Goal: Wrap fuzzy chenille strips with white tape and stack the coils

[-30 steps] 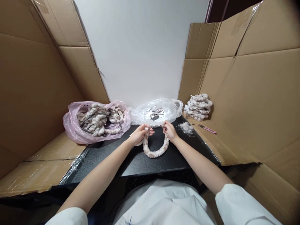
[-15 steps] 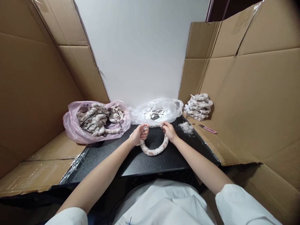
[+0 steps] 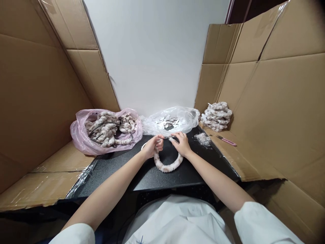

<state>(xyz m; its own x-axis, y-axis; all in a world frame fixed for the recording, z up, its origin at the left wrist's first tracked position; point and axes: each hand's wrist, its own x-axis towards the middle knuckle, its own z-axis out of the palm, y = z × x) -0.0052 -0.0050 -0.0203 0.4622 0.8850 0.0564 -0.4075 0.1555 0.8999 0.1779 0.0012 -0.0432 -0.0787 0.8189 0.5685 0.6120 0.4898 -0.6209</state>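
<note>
A fluffy white-and-tan headband, bent into a near circle, hangs low over the black tabletop between my hands. My left hand is closed around its left end, fingers curled in. At the other end, my right hand grips the band with its fingers stretched toward the left. Between the two hands the band's ends come close to each other; any small part there is too fine to make out. Behind my left wrist, part of a white round object shows, mostly hidden.
A pink plastic bag of fluffy bands and black wire stands at the left. Behind my hands lies a clear bag with small metal pieces and white tags. Stacked bands, fluff and pink-handled snips are at the right. Cardboard walls flank the table.
My right hand has shifted its grip, its fingers now flatter and reaching left. The band's two ends have drawn closer together, and the loop is a little narrower.
</note>
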